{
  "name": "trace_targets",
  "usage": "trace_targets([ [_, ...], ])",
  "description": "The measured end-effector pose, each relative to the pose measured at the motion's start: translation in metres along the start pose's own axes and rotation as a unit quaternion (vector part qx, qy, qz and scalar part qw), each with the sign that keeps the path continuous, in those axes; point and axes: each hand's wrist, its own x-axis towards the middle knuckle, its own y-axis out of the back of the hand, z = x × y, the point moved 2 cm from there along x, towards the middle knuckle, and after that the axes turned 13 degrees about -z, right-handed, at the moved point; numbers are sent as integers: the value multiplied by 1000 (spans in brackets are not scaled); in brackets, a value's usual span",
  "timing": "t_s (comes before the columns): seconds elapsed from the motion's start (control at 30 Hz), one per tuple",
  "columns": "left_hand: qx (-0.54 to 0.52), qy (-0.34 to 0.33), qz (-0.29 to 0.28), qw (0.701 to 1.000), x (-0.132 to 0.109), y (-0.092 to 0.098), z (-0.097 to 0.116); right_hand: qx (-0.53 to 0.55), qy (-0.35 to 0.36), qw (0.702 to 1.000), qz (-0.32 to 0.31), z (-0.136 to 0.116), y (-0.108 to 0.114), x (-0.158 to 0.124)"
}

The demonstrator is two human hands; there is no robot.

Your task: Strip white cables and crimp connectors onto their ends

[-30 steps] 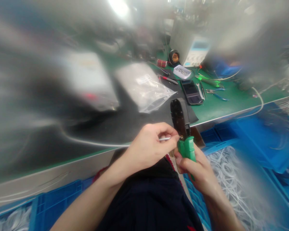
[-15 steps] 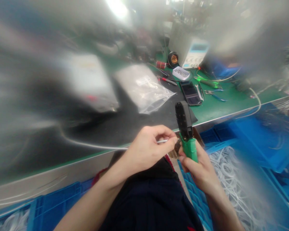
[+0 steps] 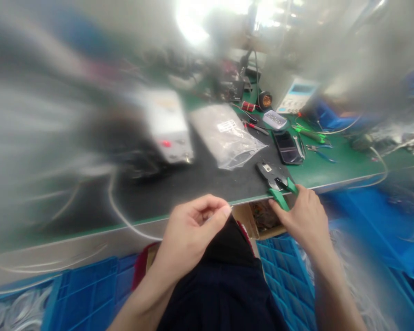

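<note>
My left hand (image 3: 193, 230) is pinched closed on the end of a white cable (image 3: 133, 228). A tiny bare tip shows just past the thumb and forefinger, and the cable trails back left over the bench edge. My right hand (image 3: 307, 218) grips the spread green handles of a crimping tool (image 3: 272, 175). The tool's black head rests on the dark mat (image 3: 207, 184) near the bench's front edge, pointing away from me. A gap separates the cable tip from the tool.
Behind the tool lie a phone (image 3: 287, 148), a clear plastic bag (image 3: 224, 138), cutters (image 3: 319, 151) and a small white tray (image 3: 275, 120) of metal bits. Left stands a blurred white machine (image 3: 169, 124) with a red button. Blue crates (image 3: 283, 266) and a cardboard box (image 3: 246, 219) sit below the bench.
My right hand has lowered the crimping tool from upright beside the cable tip to the mat, moving right and away from my left hand. My left hand still pinches the cable; the view has shifted.
</note>
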Motion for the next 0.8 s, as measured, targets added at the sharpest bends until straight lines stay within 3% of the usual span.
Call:
trace_targets([
  [0.2, -67, -15, 76, 995, -21, 18, -8, -131, 17, 991, 14, 2, -3, 0],
  [0.37, -53, -16, 83, 995, -30, 25, -12, -96, 115, 984, 101, -18, 28, 9],
  [0.43, -35, -16, 84, 996, -32, 26, -12, -61, 178, 976, 113, -40, 44, 26],
  [0.53, -6, -30, 86, 996, -34, 26, -11, -67, 240, 966, 67, -78, 58, 65],
  [0.67, 6, -39, 79, 996, -37, 24, -8, -94, 229, 969, 24, -106, 51, 117],
  [0.8, 2, -42, 69, 997, -40, 25, -6, -81, 200, 976, 1, -107, 38, 141],
])
